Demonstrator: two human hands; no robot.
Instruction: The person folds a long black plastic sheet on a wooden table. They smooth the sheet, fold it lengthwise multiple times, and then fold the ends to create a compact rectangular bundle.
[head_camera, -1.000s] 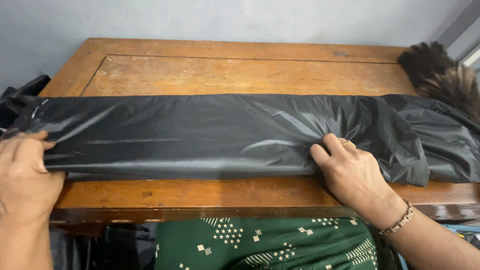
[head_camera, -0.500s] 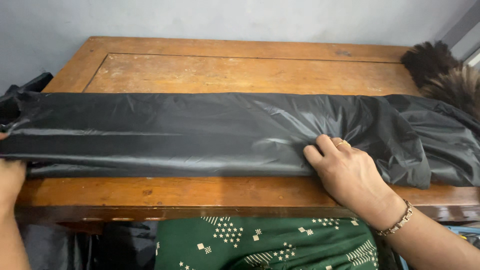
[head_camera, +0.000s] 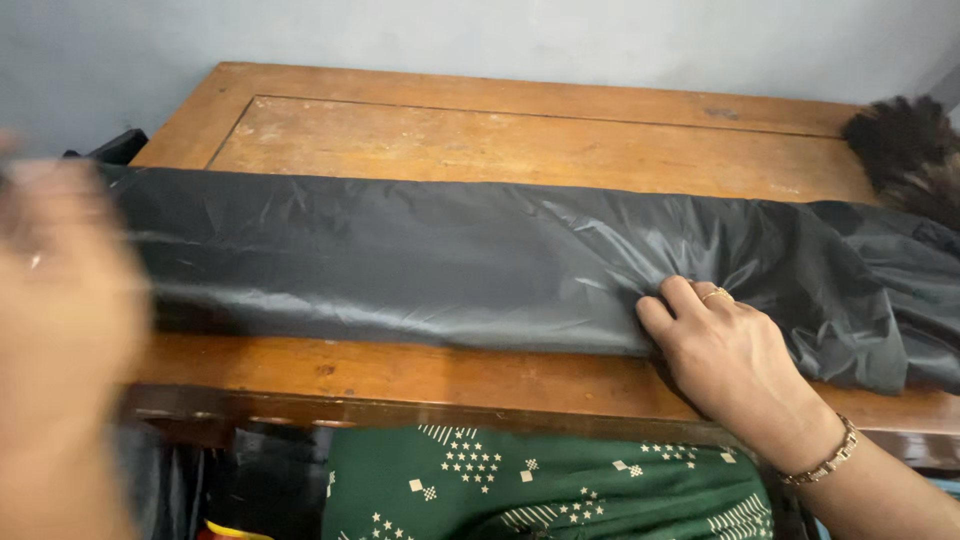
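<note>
Presently we list one black plastic sheet (head_camera: 420, 265), folded into a long band lying across the desk (head_camera: 520, 140), thin, glossy, creased; we judge it light, limp and slippery, best pinched at its bunched near edge. Our right hand (head_camera: 725, 355) presses there, fingers curled into the folds. Our left hand (head_camera: 60, 300), left of the sheet, is blurred; its grip we cannot tell. Right of the sheet: a dark feather duster (head_camera: 905, 150). Below it: green patterned cloth (head_camera: 540, 490).
</note>
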